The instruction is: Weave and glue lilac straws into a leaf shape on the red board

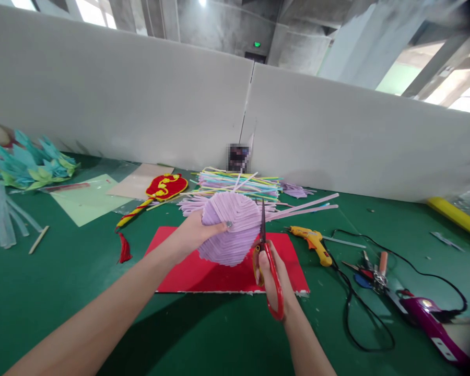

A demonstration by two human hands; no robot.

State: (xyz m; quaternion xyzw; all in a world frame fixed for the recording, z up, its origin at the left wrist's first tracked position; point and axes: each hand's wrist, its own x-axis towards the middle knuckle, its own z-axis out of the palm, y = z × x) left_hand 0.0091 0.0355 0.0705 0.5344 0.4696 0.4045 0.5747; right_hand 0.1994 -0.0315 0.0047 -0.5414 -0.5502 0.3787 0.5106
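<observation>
My left hand point(203, 232) grips the left side of a round lilac fan-like panel point(235, 245) covered in rows of pipe cleaners, thumb across its face. Several pink pipe cleaner ends point(309, 207) stick out beyond its right edge. In my right hand point(276, 277) is a pair of red-handled scissors point(263, 230), blades pointing up at the panel's right edge. Whether the blades touch the panel, I cannot tell. Both hands are above a red board point(203, 279) lying on the green table point(180, 334).
Bundled pastel pipe cleaners point(238, 183) lie behind the panel. To the left are a red-and-yellow fan point(164, 188) with a tassel and turquoise paper-like petals point(39, 162). A yellow glue gun point(313, 243), its black cord and a purple tool point(431, 324) lie right. A white partition point(141, 99) stands behind.
</observation>
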